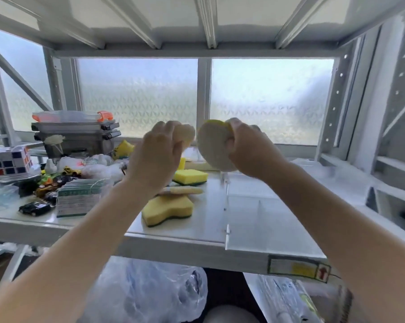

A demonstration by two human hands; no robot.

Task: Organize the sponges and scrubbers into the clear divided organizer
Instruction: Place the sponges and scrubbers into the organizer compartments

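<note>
My right hand (248, 148) holds up a round beige scrubber with a yellow back (212, 145), above the far left corner of the clear divided organizer (262, 206). My left hand (159, 155) grips a smaller beige scrubber pad (185, 135) at the same height, just left of the other one. On the white shelf (173, 231) lie a yellow wavy sponge with a green base (167, 209), a flat beige pad (185, 190) behind it, and another yellow-green sponge (190, 177) farther back. The organizer's visible compartments hold nothing.
Clutter fills the shelf's left side: toy cars (35, 208), a card stack (79, 199), a puzzle cube (9, 160), stacked lidded containers (77, 131) and plastic bags. A frosted window stands behind. Plastic bags (150, 292) lie below the shelf. The rack's metal posts rise at right.
</note>
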